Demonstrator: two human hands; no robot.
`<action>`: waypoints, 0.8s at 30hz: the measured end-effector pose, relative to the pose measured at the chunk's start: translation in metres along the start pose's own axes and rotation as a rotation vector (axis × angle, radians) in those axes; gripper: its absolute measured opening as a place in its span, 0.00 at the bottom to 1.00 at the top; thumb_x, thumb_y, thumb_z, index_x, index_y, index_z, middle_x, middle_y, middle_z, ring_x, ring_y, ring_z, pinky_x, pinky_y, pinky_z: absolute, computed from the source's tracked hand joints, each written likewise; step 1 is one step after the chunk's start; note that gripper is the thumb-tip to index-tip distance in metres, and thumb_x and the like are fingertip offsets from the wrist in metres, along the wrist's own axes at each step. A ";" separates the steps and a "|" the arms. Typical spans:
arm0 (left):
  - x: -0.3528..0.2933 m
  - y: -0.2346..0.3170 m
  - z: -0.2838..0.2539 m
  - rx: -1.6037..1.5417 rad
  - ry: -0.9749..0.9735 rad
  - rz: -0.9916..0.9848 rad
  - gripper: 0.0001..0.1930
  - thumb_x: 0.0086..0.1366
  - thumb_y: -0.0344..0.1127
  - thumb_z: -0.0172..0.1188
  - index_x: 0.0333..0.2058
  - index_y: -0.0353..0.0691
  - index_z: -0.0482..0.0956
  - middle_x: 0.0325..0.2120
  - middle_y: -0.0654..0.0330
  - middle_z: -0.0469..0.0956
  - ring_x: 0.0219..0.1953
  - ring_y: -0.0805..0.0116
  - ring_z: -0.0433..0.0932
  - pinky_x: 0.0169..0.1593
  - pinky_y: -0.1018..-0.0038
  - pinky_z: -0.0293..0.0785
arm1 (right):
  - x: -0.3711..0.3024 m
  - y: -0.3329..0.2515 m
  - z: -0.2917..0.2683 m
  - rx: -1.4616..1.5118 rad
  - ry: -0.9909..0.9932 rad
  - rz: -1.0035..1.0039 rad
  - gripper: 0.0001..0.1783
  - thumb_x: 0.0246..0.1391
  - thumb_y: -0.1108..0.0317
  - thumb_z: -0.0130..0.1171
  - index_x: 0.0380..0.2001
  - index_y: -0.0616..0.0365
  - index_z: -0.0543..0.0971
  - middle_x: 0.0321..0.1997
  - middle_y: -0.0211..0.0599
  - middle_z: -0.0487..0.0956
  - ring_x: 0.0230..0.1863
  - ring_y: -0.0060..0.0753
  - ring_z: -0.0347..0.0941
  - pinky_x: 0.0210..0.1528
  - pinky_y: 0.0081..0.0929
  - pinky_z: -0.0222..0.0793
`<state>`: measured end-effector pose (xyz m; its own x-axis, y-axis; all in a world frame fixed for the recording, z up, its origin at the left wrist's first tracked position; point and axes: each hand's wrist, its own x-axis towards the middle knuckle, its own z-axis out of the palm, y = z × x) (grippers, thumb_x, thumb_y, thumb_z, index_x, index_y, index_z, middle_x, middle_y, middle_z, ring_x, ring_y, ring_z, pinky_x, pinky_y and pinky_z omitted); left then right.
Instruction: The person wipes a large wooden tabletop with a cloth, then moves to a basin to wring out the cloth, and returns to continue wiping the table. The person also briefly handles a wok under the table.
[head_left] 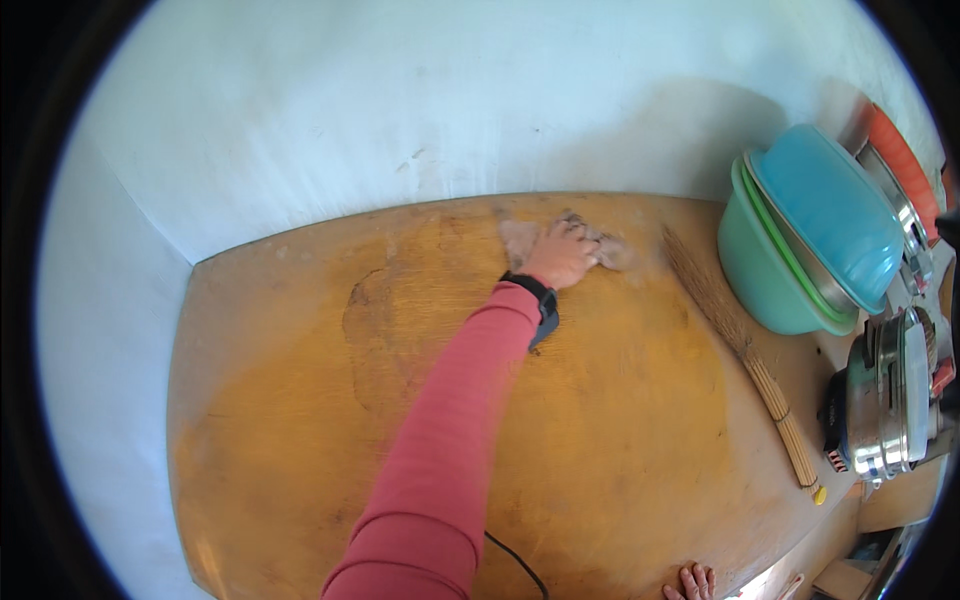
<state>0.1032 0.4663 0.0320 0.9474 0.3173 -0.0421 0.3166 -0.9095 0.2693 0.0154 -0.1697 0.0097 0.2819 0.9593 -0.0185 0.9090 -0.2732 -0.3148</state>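
My left hand [563,252], in a pink sleeve with a dark band at the wrist, reaches to the far part of a worn yellow-brown wooden tabletop [620,430]. It presses down on a pale, crumpled cloth [518,238], its fingers bent over it. The cloth spreads out on both sides of the hand and is smeared by motion. My right hand [691,582] rests at the table's near edge, with only its fingers in view; they lie on the wood, slightly apart, holding nothing.
A bundled-twig whisk broom [745,350] lies right of the cloth. Stacked basins, a blue one [830,215] uppermost, lean beyond it. A steel pot [880,400] stands nearer on the right. A dark cord [518,563] hangs near my sleeve. White walls [330,120] border the tabletop.
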 end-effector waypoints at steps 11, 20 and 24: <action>-0.113 -0.226 -0.024 -0.128 0.215 -0.294 0.24 0.61 0.44 0.50 0.56 0.48 0.70 0.41 0.55 0.79 0.41 0.55 0.77 0.41 0.55 0.71 | 0.005 -0.004 -0.002 -0.038 0.001 -0.031 0.26 0.56 0.55 0.47 0.56 0.56 0.68 0.65 0.60 0.58 0.66 0.71 0.50 0.64 0.66 0.45; -0.254 -0.315 -0.030 0.171 0.341 -1.139 0.24 0.63 0.51 0.46 0.56 0.49 0.68 0.54 0.51 0.69 0.59 0.44 0.62 0.61 0.45 0.51 | 0.005 -0.003 -0.005 -0.028 -0.026 -0.040 0.27 0.55 0.55 0.49 0.55 0.59 0.68 0.65 0.62 0.57 0.66 0.71 0.48 0.65 0.67 0.43; -0.219 -0.225 -0.054 0.034 0.254 -1.021 0.30 0.65 0.55 0.43 0.62 0.51 0.59 0.58 0.43 0.62 0.63 0.39 0.54 0.63 0.41 0.45 | 0.009 -0.007 -0.008 -0.022 -0.021 -0.039 0.27 0.55 0.56 0.49 0.54 0.60 0.69 0.65 0.62 0.57 0.66 0.72 0.48 0.65 0.66 0.43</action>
<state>-0.1781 0.6158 0.0331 0.1933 0.9807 -0.0302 0.9640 -0.1840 0.1922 0.0142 -0.1596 0.0189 0.2399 0.9704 -0.0264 0.9259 -0.2369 -0.2944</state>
